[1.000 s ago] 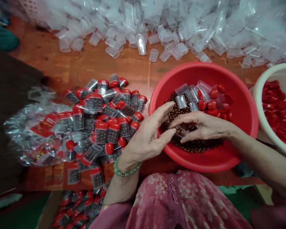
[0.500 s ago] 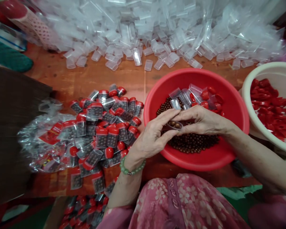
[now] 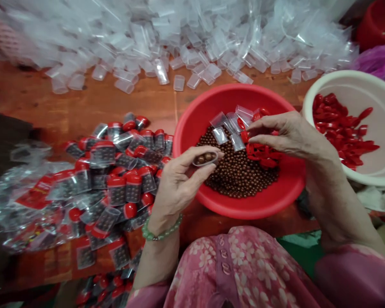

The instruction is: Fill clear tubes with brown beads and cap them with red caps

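My left hand [image 3: 181,179] is closed round a small clear plastic container [image 3: 197,161], its open mouth facing up with brown balls showing inside. Above the red basin [image 3: 211,204], my right hand [image 3: 284,134] pinches a red cap [image 3: 244,135] between thumb and fingers. Beneath the hands lies a heap of small brown balls [image 3: 240,177]. Several empty clear containers [image 3: 220,136] rest on the balls, with loose red caps [image 3: 265,155] beside them under my right hand.
A cream basin [image 3: 380,128] of red caps [image 3: 340,128] stands at the right. Filled red-capped containers [image 3: 133,186] are piled on the wooden table [image 3: 115,96] at the left, beside a clear plastic bag [image 3: 32,205]. Empty clear containers [image 3: 179,42] heap along the back.
My hands have parted. The right hand has let go of the container, moved right and taken a red cap; the left keeps the filled container. The view has shifted right.
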Demonstrator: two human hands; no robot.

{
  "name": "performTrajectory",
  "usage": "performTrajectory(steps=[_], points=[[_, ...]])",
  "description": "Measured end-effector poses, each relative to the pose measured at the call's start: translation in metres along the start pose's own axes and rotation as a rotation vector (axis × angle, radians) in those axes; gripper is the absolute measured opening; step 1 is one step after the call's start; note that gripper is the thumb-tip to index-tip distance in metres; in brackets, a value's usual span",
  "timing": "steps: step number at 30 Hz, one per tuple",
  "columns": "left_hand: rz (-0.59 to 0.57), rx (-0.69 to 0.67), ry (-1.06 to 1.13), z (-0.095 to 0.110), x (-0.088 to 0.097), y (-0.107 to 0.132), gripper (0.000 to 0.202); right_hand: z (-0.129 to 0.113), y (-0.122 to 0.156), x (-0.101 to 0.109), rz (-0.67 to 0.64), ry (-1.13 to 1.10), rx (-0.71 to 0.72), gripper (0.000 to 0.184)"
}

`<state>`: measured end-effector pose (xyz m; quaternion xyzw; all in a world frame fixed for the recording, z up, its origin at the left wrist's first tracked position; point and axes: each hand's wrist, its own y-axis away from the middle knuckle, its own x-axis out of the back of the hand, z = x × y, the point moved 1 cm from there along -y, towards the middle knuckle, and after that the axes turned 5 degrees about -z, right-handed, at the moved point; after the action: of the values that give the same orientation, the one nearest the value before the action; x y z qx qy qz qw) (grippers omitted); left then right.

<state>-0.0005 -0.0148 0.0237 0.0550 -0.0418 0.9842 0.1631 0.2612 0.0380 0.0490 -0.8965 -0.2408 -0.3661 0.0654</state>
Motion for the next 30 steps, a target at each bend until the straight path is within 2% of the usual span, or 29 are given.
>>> performTrajectory(steps=[2, 4, 7, 10, 12, 15, 17, 21, 24, 26, 30], points=[[-0.011, 0.003, -0.021, 0.001, -0.002, -0.002, 0.018, 0.011, 0.010, 0.006, -0.060, 0.155, -0.090, 0.021], [-0.020, 0.004, -0.018, 0.001, -0.004, -0.005, 0.017, 0.019, 0.020, 0.008, -0.183, 0.297, -0.142, 0.020], [0.000, -0.002, 0.032, 0.003, -0.005, -0.007, 0.018, 0.020, 0.033, 0.003, -0.400, 0.502, -0.207, 0.016], [-0.012, 0.029, 0.080, 0.005, -0.008, -0.006, 0.020, 0.016, 0.040, -0.008, -0.512, 0.710, -0.289, 0.009], [-0.018, 0.057, 0.124, 0.006, -0.011, -0.006, 0.025, 0.014, 0.042, -0.015, -0.523, 0.795, -0.291, 0.008], [-0.011, 0.084, 0.121, 0.004, -0.013, -0.005, 0.031, 0.016, 0.045, -0.021, -0.508, 0.828, -0.252, 0.019], [-0.026, 0.088, 0.094, 0.001, -0.012, -0.006, 0.027, 0.019, 0.047, -0.022, -0.494, 0.795, -0.239, 0.023], [-0.035, 0.049, 0.074, -0.003, -0.011, -0.008, 0.019, 0.020, 0.048, -0.020, -0.424, 0.729, -0.237, 0.013], [-0.046, 0.034, 0.056, -0.004, -0.010, -0.009, 0.019, 0.012, 0.039, -0.028, -0.395, 0.718, -0.189, 0.020], [-0.049, 0.041, 0.052, -0.006, -0.011, -0.009, 0.020, 0.007, 0.030, -0.038, -0.405, 0.738, -0.168, 0.024], [-0.090, 0.063, 0.124, -0.011, -0.010, -0.009, 0.026, 0.009, 0.020, -0.056, -0.486, 0.774, -0.175, 0.013]])
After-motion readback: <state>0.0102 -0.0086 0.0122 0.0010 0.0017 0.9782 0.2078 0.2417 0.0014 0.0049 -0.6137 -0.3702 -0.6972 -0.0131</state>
